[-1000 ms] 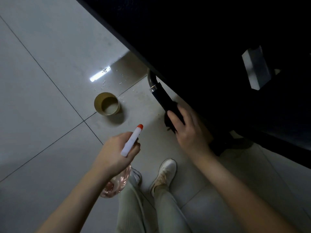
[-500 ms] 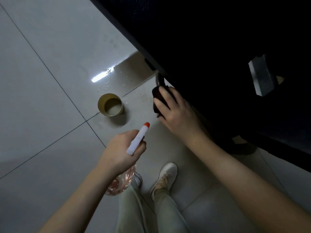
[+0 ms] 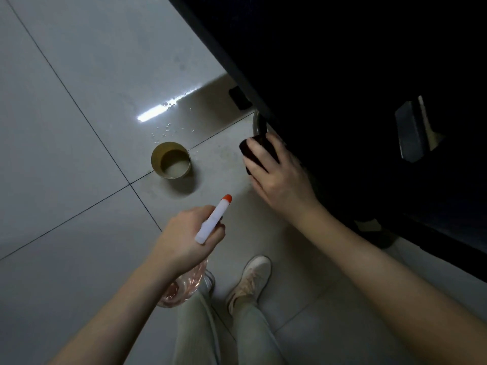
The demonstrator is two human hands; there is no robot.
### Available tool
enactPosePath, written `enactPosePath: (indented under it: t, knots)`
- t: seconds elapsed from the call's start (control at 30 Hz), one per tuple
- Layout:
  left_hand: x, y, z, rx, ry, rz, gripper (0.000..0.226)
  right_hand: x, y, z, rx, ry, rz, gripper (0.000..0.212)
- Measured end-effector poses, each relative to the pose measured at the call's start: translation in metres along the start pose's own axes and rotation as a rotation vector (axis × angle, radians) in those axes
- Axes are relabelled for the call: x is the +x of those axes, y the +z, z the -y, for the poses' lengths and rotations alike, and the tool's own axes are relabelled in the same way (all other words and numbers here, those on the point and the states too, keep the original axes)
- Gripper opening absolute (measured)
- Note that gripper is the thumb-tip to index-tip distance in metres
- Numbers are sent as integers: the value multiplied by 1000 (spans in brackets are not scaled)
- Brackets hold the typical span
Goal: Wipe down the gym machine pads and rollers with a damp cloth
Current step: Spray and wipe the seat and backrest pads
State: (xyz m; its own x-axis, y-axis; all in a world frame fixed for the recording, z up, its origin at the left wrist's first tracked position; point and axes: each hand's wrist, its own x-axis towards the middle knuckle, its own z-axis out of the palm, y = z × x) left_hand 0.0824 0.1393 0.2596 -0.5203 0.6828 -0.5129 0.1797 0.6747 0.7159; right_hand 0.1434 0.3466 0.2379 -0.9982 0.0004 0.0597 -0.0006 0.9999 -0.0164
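Cloth (image 3: 257,152), dark and bunched, wraps the machine's handle bar (image 3: 257,124), and the right hand (image 3: 279,177) grips it with fingers curled round. The bar's long axis seems to run 12-to-5 o'clock, metal end toward 12. The left hand (image 3: 184,241), the farther one, clasps the spray bottle (image 3: 213,219), whose nozzle points to 1 o'clock at the cloth.

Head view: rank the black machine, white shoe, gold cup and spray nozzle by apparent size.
1. black machine, by far the largest
2-3. white shoe and gold cup look about alike, so they are left unranked
4. spray nozzle, slim and smallest
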Motion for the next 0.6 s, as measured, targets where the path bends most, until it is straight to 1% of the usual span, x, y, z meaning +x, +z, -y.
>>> enactPosePath:
  t: [0.1, 0.17, 0.23, 0.33, 0.4, 0.47, 0.6]
  knots:
    - [-1, -2, -1, 1, 6, 26, 52, -32, 2, -2, -39, -61, -42, 32]
    - [-2, -4, -2, 10, 21, 35, 51, -53, -4, 0, -25, -88, -30, 32]
    - [-2, -5, -3, 17, 38, 40, 49, -62, -14, 4, 31, -35, 1, 34]
    - [0, -5, -2, 24, 55, 41, 48, -48, -19, 5, 101, 98, -30, 35]
    - [3, -2, -2, 7, 53, 40, 49, -33, -12, 3, 85, 78, -38, 37]
    - [5, 2, -1, -16, 42, 42, 50, -29, -5, 0, 81, 36, -10, 40]
    - [6, 6, -5, -35, 60, 33, 55, -64, -7, -5, 117, 28, -34, 37]
